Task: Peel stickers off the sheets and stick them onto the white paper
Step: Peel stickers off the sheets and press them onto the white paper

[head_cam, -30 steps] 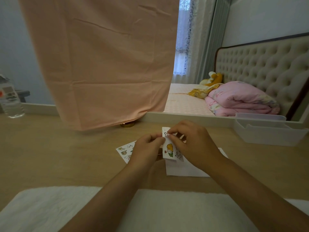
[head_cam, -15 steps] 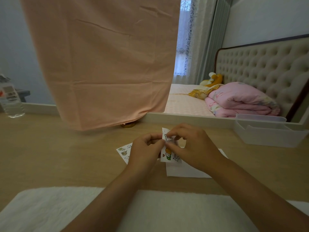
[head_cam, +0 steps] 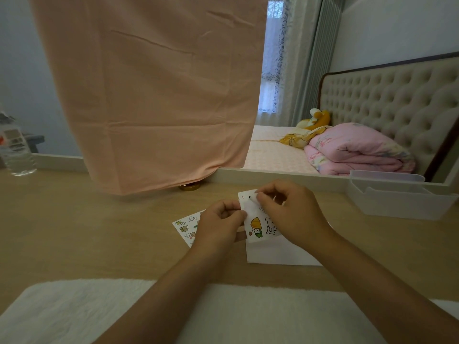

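Occlusions first. The right hand (head_cam: pixel 290 214) covered the right side of the held sticker sheet (head_cam: pixel 258 225), so only its left strip and top corner showed. Readable prints were an orange-capped figure with green below it and a black-outline animal beside it. The marks near the top were too small to read. Couldn't tell whether any sticker had lifted off the backing under the right fingertips.

The white paper (head_cam: pixel 273 254) sat mostly under the right hand, the wrist and the held sheet. Only its near-left part and front edge were visible. The second sticker sheet (head_cam: pixel 185 227) lay flat on the table (head_cam: pixel 87 232), its right part hidden behind the left hand (head_cam: pixel 218 224). A peach cloth (head_cam: pixel 154 95) hung down to the table, and a gold round piece (head_cam: pixel 189 187) poked out under its hem, the rest covered. The water bottle (head_cam: pixel 16 150) was cut by the left frame edge. The white fluffy mat (head_cam: pixel 74 314) ran out of the bottom.

Hands:
- **Left:** curled, thumb and fingers pinching the held sheet's left edge around mid-height.
- **Right:** curled, thumb and forefinger tips closed on the sheet's upper part, near the top edge.

The held sheet was raised off the table and tilted, between the two hands and above the far-left part of the white paper. The hands were close together across it. The second sheet was just left of the left hand. Whether it touched the paper was hidden.
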Demonstrator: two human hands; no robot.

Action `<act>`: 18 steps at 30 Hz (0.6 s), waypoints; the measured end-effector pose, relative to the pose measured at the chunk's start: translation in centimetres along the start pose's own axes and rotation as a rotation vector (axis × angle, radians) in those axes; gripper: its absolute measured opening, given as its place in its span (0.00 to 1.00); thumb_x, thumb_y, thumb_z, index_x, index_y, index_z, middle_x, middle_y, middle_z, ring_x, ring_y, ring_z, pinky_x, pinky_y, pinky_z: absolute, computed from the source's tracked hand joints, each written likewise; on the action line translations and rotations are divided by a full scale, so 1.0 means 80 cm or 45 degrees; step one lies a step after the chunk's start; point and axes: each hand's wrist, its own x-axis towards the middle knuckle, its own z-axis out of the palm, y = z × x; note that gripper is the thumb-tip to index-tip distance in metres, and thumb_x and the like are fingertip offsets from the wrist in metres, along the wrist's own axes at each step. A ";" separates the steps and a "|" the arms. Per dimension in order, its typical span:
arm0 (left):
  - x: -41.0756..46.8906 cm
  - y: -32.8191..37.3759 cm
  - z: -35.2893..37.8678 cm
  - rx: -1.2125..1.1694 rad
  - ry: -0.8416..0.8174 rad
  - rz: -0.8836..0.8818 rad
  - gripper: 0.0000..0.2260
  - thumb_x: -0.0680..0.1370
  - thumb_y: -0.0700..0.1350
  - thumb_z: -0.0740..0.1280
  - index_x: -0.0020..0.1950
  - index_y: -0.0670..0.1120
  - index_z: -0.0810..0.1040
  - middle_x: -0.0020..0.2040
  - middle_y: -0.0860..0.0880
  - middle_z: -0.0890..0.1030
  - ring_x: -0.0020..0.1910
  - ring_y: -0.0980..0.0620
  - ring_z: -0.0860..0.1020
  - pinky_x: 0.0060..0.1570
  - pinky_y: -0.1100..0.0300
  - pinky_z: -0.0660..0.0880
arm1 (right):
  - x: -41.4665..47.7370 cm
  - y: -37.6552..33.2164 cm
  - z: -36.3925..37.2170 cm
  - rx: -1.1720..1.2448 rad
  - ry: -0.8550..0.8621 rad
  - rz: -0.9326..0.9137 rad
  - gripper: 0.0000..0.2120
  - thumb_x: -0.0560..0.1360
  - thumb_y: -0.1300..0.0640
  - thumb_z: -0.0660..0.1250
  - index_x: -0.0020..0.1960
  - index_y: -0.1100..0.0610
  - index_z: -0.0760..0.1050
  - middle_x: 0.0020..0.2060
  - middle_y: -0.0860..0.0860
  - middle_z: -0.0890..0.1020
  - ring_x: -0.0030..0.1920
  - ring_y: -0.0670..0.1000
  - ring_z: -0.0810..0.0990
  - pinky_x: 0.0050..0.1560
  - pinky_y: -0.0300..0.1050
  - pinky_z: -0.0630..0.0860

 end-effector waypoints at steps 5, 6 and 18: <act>0.003 -0.005 -0.001 0.068 0.036 0.054 0.05 0.80 0.36 0.66 0.53 0.43 0.80 0.47 0.46 0.87 0.44 0.51 0.86 0.46 0.50 0.84 | 0.003 -0.008 -0.004 0.372 -0.127 0.328 0.07 0.78 0.60 0.69 0.44 0.54 0.84 0.32 0.47 0.83 0.28 0.40 0.78 0.31 0.36 0.74; 0.004 -0.005 -0.002 0.104 0.059 0.076 0.06 0.79 0.36 0.66 0.52 0.45 0.80 0.46 0.47 0.87 0.44 0.51 0.86 0.47 0.50 0.84 | 0.003 -0.009 -0.006 0.411 -0.151 0.365 0.07 0.78 0.60 0.69 0.44 0.56 0.84 0.31 0.47 0.83 0.26 0.40 0.76 0.28 0.34 0.71; 0.006 -0.005 -0.015 0.712 0.121 0.441 0.13 0.78 0.40 0.65 0.54 0.55 0.84 0.47 0.59 0.84 0.46 0.60 0.81 0.49 0.54 0.81 | 0.005 -0.006 -0.018 0.232 -0.320 0.443 0.11 0.79 0.53 0.68 0.41 0.54 0.84 0.34 0.48 0.85 0.29 0.46 0.77 0.29 0.36 0.70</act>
